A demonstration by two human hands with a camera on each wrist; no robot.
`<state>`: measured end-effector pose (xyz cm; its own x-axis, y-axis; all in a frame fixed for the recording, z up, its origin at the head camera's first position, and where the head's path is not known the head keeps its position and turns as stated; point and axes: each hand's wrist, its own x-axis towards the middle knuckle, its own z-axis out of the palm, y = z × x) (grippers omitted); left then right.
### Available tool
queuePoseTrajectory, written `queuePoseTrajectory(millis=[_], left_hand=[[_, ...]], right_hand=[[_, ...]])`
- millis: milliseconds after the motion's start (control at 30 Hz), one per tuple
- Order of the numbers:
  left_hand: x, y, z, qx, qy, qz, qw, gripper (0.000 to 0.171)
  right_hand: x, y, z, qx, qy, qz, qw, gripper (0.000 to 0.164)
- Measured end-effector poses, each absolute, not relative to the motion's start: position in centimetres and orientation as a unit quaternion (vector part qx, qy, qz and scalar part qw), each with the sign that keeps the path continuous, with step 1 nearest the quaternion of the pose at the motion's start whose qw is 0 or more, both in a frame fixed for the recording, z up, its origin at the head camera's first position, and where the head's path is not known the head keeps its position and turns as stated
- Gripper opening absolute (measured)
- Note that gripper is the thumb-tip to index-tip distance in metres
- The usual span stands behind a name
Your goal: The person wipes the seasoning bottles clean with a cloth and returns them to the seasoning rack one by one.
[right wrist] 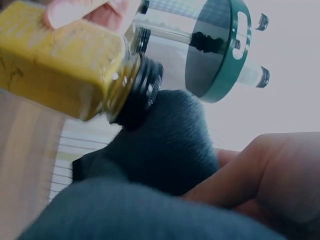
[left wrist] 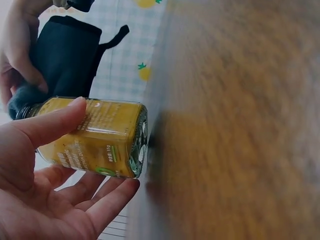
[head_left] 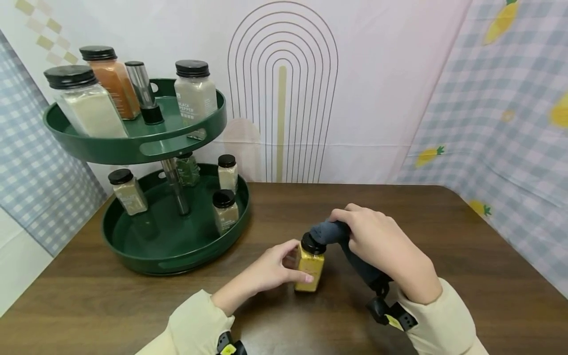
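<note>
In the head view my left hand (head_left: 270, 268) grips a square glass spice jar (head_left: 311, 271) of yellow powder, upright over the table. Its black lid (head_left: 313, 243) faces up. My right hand (head_left: 381, 239) holds a dark blue-grey cloth (head_left: 364, 264), whose bunched end meets the lid's side and the rest hangs down. In the left wrist view the thumb lies along the labelled jar (left wrist: 95, 132), fingers behind it. The right wrist view has the cloth (right wrist: 165, 140) against the black lid (right wrist: 142, 92).
A green two-tier rack (head_left: 175, 264) stands at the left of the wooden table (head_left: 426, 222). Large spice jars (head_left: 90, 106) and a silver cylinder (head_left: 143, 88) are on its upper tier; several small jars (head_left: 226, 212) stand below. Patterned cloth hangs behind.
</note>
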<state>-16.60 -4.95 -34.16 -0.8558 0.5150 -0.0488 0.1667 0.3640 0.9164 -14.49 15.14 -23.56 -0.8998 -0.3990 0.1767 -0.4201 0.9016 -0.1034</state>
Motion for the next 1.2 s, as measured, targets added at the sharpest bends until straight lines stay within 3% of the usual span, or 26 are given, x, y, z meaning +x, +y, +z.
queuePoseTrajectory(millis=[200,333,533,767,967,1200], left_hand=[[-16.5,-5.0,-34.1,0.211,0.808,0.526,0.163,0.048],[-16.5,-5.0,-34.0,0.185,0.800,0.547,0.166,0.047],[-16.5,-5.0,-34.0,0.174,0.794,0.565,0.145,0.050],[-16.8,-5.4,-34.4,0.205,0.796,0.553,0.136,0.058],[-16.9,-5.5,-34.4,0.219,0.800,0.541,0.143,0.046],[-16.9,-5.5,-34.5,0.211,0.798,0.541,0.164,0.043]], right_hand=[[-13.8,15.6,-22.7,0.183,-0.980,0.025,0.075,0.039],[-13.4,15.2,-22.6,0.199,-0.969,0.047,0.142,0.040],[-13.8,13.1,-24.0,0.314,-0.921,0.073,0.218,0.038],[-13.7,12.9,-24.2,0.349,-0.916,0.081,0.182,0.042],[-13.7,14.2,-23.3,0.323,-0.933,0.107,0.116,0.044],[-13.7,14.9,-23.1,0.298,-0.945,0.098,0.089,0.042]])
